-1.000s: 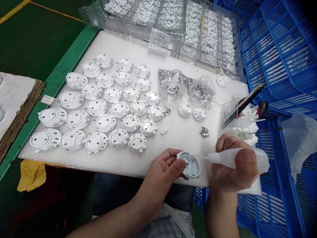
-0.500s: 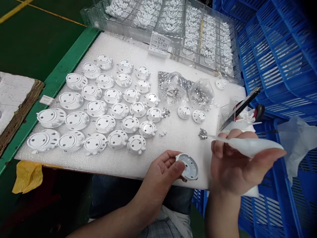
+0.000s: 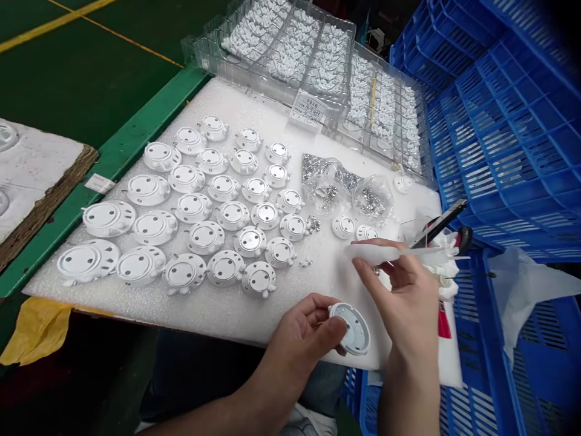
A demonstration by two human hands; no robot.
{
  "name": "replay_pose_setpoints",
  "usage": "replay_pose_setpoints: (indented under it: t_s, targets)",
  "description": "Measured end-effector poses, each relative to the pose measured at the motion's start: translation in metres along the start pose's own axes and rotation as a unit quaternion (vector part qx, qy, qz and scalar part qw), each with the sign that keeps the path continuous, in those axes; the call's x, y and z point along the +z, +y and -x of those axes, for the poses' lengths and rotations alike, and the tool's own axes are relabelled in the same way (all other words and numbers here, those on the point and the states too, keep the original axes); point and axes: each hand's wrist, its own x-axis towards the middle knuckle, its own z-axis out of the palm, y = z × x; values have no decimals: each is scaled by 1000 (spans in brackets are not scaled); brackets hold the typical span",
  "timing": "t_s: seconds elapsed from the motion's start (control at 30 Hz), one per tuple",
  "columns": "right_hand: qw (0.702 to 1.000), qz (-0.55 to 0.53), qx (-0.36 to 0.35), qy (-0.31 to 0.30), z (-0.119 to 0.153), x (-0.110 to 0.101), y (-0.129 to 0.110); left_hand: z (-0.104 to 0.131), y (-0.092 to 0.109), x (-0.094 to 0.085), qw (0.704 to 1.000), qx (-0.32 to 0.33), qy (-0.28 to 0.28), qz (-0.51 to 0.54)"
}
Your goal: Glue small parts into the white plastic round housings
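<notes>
My left hand (image 3: 308, 333) is closed around a white round plastic shell (image 3: 354, 327) at the table's front edge. The shell is tilted, its hollow side facing up, and my thumb presses on its rim. Above and to the right, my right hand (image 3: 403, 284) grips a translucent white squeeze bottle (image 3: 374, 251) between thumb and fingers. The bottle is apart from the shell. Several white shells (image 3: 227, 266) with two dark dots each lie in rows on the left. Two more shells (image 3: 344, 226) sit beyond my right hand. A small pile of metal screws is mostly hidden behind the right hand.
Open plastic bags (image 3: 327, 188) hold small metal parts on the white foam sheet (image 3: 272, 315). Clear trays (image 3: 281, 66) of small white parts and a handwritten label (image 3: 308, 109) stand at the back. A black-handled tool (image 3: 442, 221) is on the right, beside blue crates (image 3: 512, 139).
My right hand has turned over and moved left with the bottle, nearer the shell. My left hand still holds the shell, slightly lower in view. The camera view has shifted.
</notes>
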Motion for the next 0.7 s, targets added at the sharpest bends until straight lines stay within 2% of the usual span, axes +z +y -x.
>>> replay_pose_setpoints:
  t_s: [0.17,0.27,0.3,0.33,0.37,0.4,0.47,0.5,0.53,0.63,0.7]
  targets:
    - [996,87,-20,-6,-9,13,2,-1,0,-2,1000,-6,-14,16]
    - [995,96,-19,-26,-5,11,-4,-3,1,-2,1000,-6,-19,15]
    - [995,94,-23,-14,-1,8,-8,-3,1,-2,1000,-7,-19,11]
    - [995,87,-35,23,3,3,-12,-2,2,-2,1000,-9,-18,6]
    - [992,81,-50,85,6,-4,-15,-2,3,-2,1000,-12,-15,2]
    - [979,75,-69,176,9,-12,-17,-1,3,-2,1000,-16,-12,-1]
    - [922,82,-106,365,10,-29,-14,0,4,-2,1000,-21,-5,-8]
    - [895,100,-114,419,9,-38,-10,0,4,-2,1000,-22,-1,-12]
    - [885,125,-116,433,7,-47,-3,0,4,-1,1000,-22,5,-17]
    - [910,222,-90,340,0,-66,22,-1,2,-2,999,-14,8,-28]
    - [907,273,-80,310,-1,-74,36,-1,2,-1,999,-10,14,-34]
